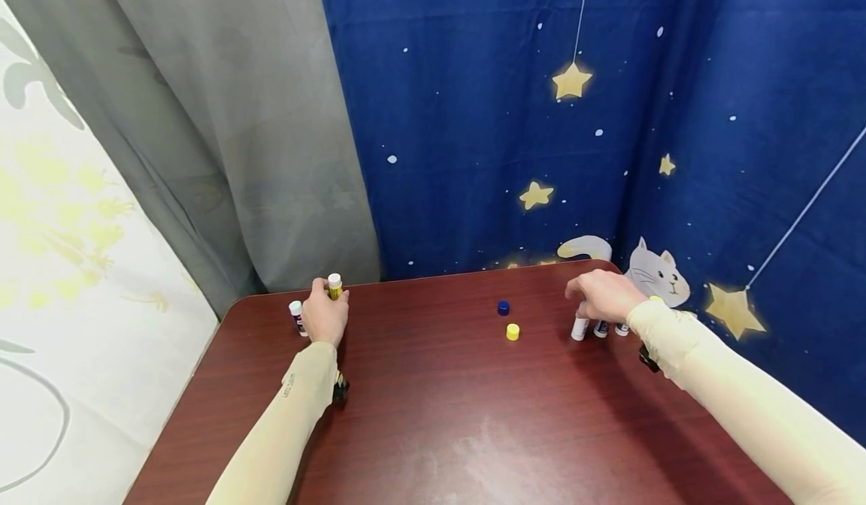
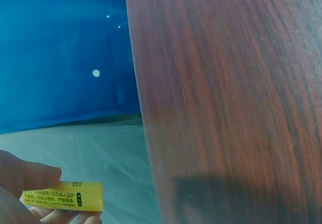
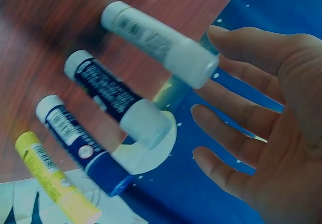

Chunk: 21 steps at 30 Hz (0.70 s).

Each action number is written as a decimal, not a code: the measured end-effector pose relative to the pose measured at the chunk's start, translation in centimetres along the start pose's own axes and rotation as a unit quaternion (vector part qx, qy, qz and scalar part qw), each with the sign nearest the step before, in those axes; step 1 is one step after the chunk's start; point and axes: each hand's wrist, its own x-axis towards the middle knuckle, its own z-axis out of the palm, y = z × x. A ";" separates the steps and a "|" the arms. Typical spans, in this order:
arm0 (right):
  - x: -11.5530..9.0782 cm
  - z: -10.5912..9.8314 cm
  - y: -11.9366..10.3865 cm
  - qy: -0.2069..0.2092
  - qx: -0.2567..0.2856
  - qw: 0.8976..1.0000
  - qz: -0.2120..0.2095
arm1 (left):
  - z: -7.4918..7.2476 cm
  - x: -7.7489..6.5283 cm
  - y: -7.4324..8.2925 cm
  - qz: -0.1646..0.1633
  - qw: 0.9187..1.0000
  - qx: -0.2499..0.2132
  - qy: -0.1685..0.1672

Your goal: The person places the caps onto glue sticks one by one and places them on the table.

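My left hand (image 1: pixel 326 313) pinches a yellow glue stick (image 2: pixel 83 196) between thumb and fingers near the table's back left; its white end points up. Beside that hand stands a dark-labelled glue stick (image 1: pixel 298 319) with a white top. At the back right, my right hand (image 1: pixel 604 294) hangs over a row of glue sticks, fingers spread and loosely bent. Its thumb and forefinger are nearest the top of a white glue stick (image 3: pixel 146 40); whether they touch it I cannot tell. Alongside stand a navy stick (image 3: pixel 105 90), a blue-capped stick (image 3: pixel 75 136) and a yellow stick (image 3: pixel 48 173).
A blue cap (image 1: pixel 504 308) and a yellow cap (image 1: pixel 513 332) lie on the brown table (image 1: pixel 433 385), left of the right-hand row. Behind the table's back edge hang a blue star-patterned curtain (image 1: pixel 473 114) and a grey one (image 1: pixel 271 114).
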 end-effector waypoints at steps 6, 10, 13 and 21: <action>0.7 -0.5 -1.8 0.014 -0.003 1.000 -0.007 | -0.5 -0.3 0.9 0.009 1.000 -0.008 -0.006; 1.4 -0.1 -2.9 0.017 0.006 1.000 -0.014 | -1.0 -0.4 1.7 0.016 1.000 -0.015 -0.010; 1.9 0.5 -3.6 0.014 0.014 1.000 -0.021 | -1.3 -0.6 2.3 0.022 0.999 -0.021 -0.012; 3.0 2.4 -5.4 0.013 0.008 0.998 -0.055 | -1.9 -1.0 3.4 0.038 0.999 -0.025 -0.006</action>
